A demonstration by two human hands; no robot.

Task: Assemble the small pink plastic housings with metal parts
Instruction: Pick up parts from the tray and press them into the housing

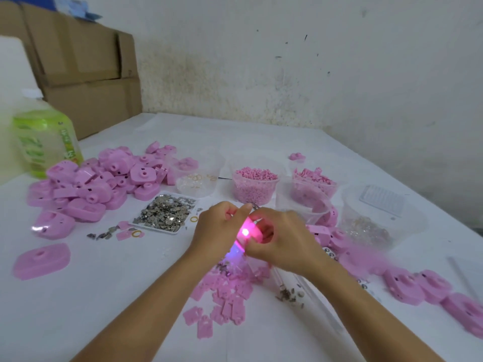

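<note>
Fingers (241, 211) on our left hand (217, 231) and right hand (282, 241) are pinching the glowing pink housing (245, 232); ten-o'clock bottle (44, 142) label's looking too blurry.

Showing two hands, left hand (217, 231) and right hand (282, 246), together gripping one glowing pink housing (245, 232). Standing behind: five clear tubs (209, 163), one white tray (159, 229) of metal parts, one green bottle (44, 142), two stacked cardboard boxes (86, 74). Lying loose: two yellow rubber bands (137, 233), one lone housing (41, 261). Heaped housings (86, 184) and flat pink plates (224, 296) numbering too many for counting.
</note>
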